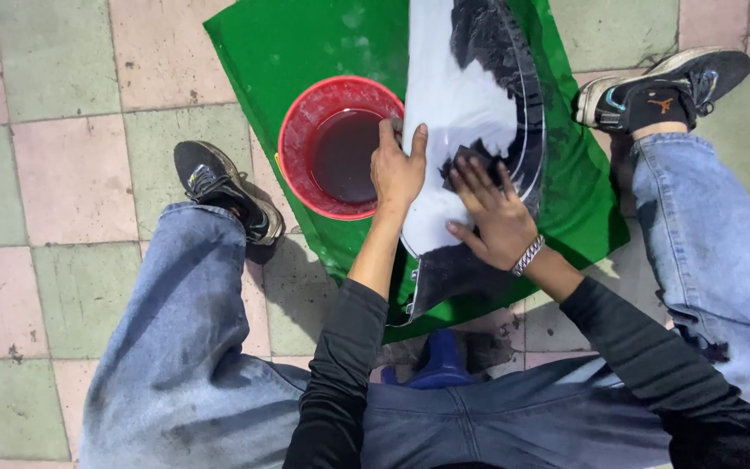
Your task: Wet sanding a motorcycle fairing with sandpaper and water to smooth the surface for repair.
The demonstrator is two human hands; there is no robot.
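1. White primer and black paint share the curved panel [462, 113] that lies across the green sheet [288, 52] on the tiled floor [62, 174], between my two feet and just beside the red bucket [301, 130].

2. My left hand [397, 169] is closed over the panel's near-left edge, thumb and fingers wrapped on the rim where it passes the bucket. I judge this to be the anchor; I would keep it firm so the panel cannot slide on the sheet.

3. My right hand [496, 217] lies flat with fingers spread, pressing a small dark abrasive pad [470, 161] under the fingertips, right at the boundary of white and black. I cannot tell if the pad is paper or sponge.

4. To do the rubbing well, I would hold the fingers flat, not on the tips, so pressure spreads evenly and leaves no grooves.

5. Dark reddish water stands in the bucket, within easy reach. I judge that frequent wetting of the pad would stop it from clogging.

6. Strokes should follow the panel's long curve, overlapping, and lighten near the thin black rim on the right, where an edge cuts through fastest.

7. My blue stool [440, 360] shows beneath me; I would lean in rather than stretch the arm.
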